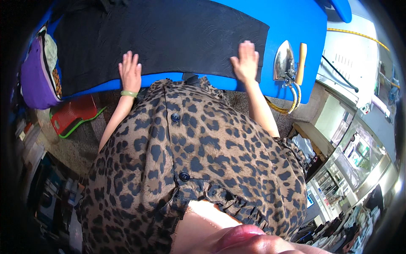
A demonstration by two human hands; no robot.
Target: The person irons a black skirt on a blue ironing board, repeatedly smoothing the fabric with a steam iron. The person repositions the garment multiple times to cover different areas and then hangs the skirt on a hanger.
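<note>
Black fabric (177, 38), slightly creased, lies spread over a blue-covered ironing table (295, 19). My left hand (130, 70), with a green bangle at the wrist, rests flat on the fabric's near edge, fingers pointing away from me. Further right, my right hand (246, 62) lies palm down on the fabric near its right end, fingers a little apart. Neither hand grips anything. To the right of the fabric, a metal iron (283, 62) with a wooden handle (301, 63) sits on the blue cover, its yellow braided hose curving down over the near edge.
Purple cloth (36, 76) and pale cloth hang at the table's left end. Below them stands a red plastic stool or basket with a green rim (76, 112). A white metal cabinet (349, 57) is at the right, and piled clothes (349, 228) lie at the lower right.
</note>
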